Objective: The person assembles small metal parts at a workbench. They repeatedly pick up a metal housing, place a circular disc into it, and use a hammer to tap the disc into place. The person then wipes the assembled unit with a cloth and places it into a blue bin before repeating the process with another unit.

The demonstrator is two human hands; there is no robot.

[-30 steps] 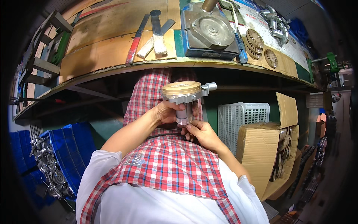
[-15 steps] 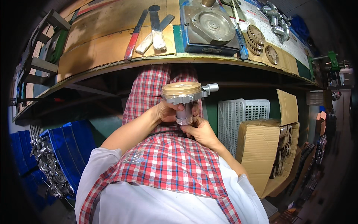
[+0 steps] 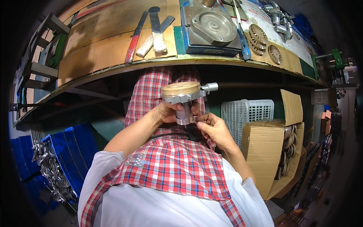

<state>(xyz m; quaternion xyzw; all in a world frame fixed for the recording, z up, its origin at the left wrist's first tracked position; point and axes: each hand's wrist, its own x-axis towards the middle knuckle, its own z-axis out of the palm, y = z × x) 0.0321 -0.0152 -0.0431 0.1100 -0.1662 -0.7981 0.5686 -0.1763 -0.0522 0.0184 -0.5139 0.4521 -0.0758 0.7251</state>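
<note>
My left hand (image 3: 167, 112) is closed around a grey metal pump-like housing (image 3: 184, 112), held upright above my lap. A round brass-coloured disc (image 3: 180, 89) sits on its wide upper flange, and a short pipe stub (image 3: 211, 87) sticks out to the right. The housing's lower end is a shiny narrow collar. Beside that collar, on the right, is my right hand (image 3: 216, 130). Its thumb and forefinger are pinched together; what they hold, if anything, is too small to make out.
On the bench ahead lie scrapers (image 3: 158, 39), a round metal fixture (image 3: 214, 28) and slotted discs (image 3: 258, 36). To my right stand a white plastic crate (image 3: 245, 108) and an open cardboard box (image 3: 261, 159) of discs. Blue bins (image 3: 72, 155) with metal castings (image 3: 51, 170) stand left.
My right hand has shifted up and to the right, from beneath the housing's lower end to beside it. The housing, still in my left hand, has moved slightly left.
</note>
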